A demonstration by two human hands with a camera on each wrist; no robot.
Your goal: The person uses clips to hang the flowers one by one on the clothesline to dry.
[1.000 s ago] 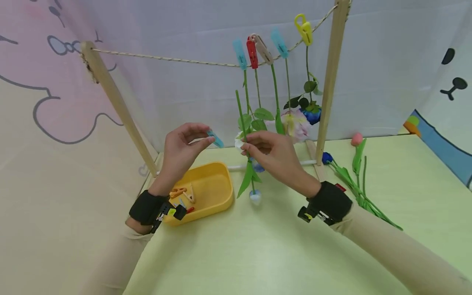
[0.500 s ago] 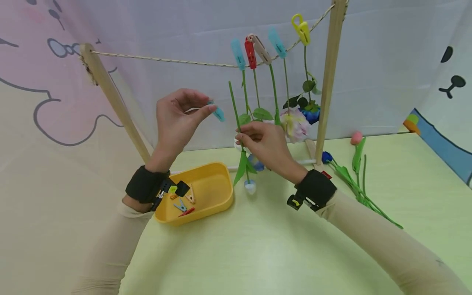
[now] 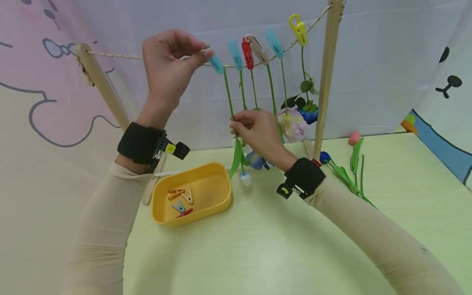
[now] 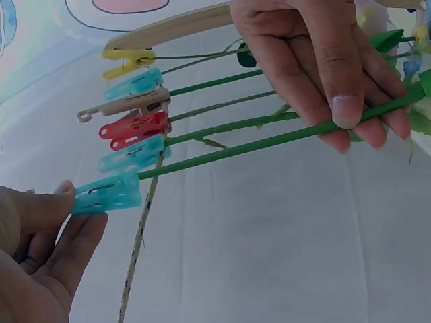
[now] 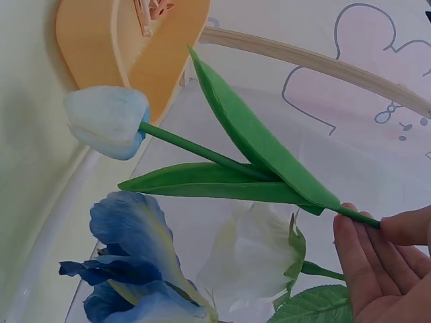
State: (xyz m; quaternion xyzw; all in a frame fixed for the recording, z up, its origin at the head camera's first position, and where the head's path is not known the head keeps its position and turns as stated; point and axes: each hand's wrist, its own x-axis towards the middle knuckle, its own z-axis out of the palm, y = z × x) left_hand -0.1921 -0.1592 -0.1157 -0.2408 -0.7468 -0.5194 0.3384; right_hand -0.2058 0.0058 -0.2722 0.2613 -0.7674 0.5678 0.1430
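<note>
At the rope [image 3: 116, 55], my left hand [image 3: 166, 67] pinches a light blue clothespin [image 4: 118, 194] by its handle ends. The clothespin's nose meets the top of a green stem, close over the rope. Lower down, my right hand [image 3: 258, 130] holds that stem between thumb and fingers. It belongs to an artificial tulip [image 5: 108, 122], white with pale blue, hanging head down with two long leaves. To its right, another light blue clothespin [image 3: 235, 54], a red one [image 3: 247, 53], a beige one [image 3: 258, 50] and others hold several upside-down flowers on the rope.
A yellow tray [image 3: 210, 186] with several clothespins stands on the table below. Wooden posts [image 3: 327, 78] carry the rope on both sides. More artificial flowers, among them a pink one [image 3: 354, 138] and a blue one [image 3: 325, 157], lie at the right.
My left hand has risen from above the tray to the rope with the light blue clothespin. The right hand has lifted the tulip slightly up and left, bringing its stem end to the clothespin.
</note>
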